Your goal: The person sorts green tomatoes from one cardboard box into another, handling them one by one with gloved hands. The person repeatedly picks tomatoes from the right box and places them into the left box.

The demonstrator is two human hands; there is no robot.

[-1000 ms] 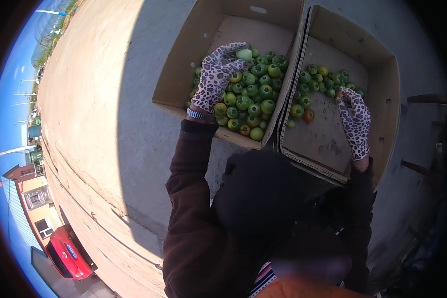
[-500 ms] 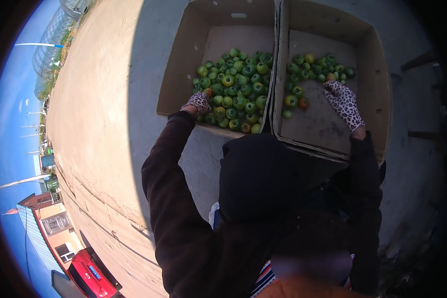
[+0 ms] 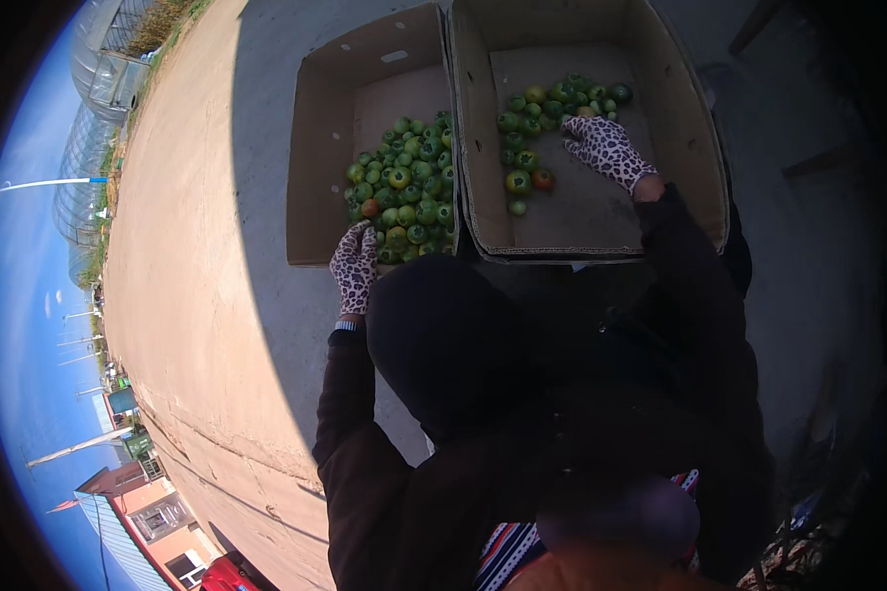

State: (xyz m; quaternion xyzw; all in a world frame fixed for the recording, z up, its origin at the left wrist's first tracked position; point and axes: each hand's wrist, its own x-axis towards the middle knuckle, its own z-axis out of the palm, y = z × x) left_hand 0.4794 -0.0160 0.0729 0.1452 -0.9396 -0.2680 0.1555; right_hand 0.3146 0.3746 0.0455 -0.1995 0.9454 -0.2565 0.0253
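Observation:
Two cardboard boxes stand side by side in front of me, the left box (image 3: 315, 158) and the right box (image 3: 641, 222). Many green tomatoes (image 3: 404, 177), a few turning orange, are piled in the left one. My left hand (image 3: 355, 268), in a leopard-print glove, lies over its near rim with fingers stretched toward an orange tomato (image 3: 370, 208). In the right box, a smaller group of tomatoes (image 3: 534, 110) lies toward the back and left. My right hand (image 3: 609, 151), gloved alike, reaches in with fingers bent down by a reddish tomato (image 3: 585, 111); what its fingertips hold is hidden.
Shaded concrete (image 3: 276, 295) surrounds the boxes, with sunlit ground (image 3: 187, 246) farther left. A red car (image 3: 229, 575), a house (image 3: 158, 517) and hooped greenhouse frames (image 3: 99, 108) stand in the distance. Dark bars (image 3: 818, 163) show at right.
My left hand has drawn back from among the tomatoes to the near rim of the left box. My right hand stays by the same tomatoes. The whole view has shifted.

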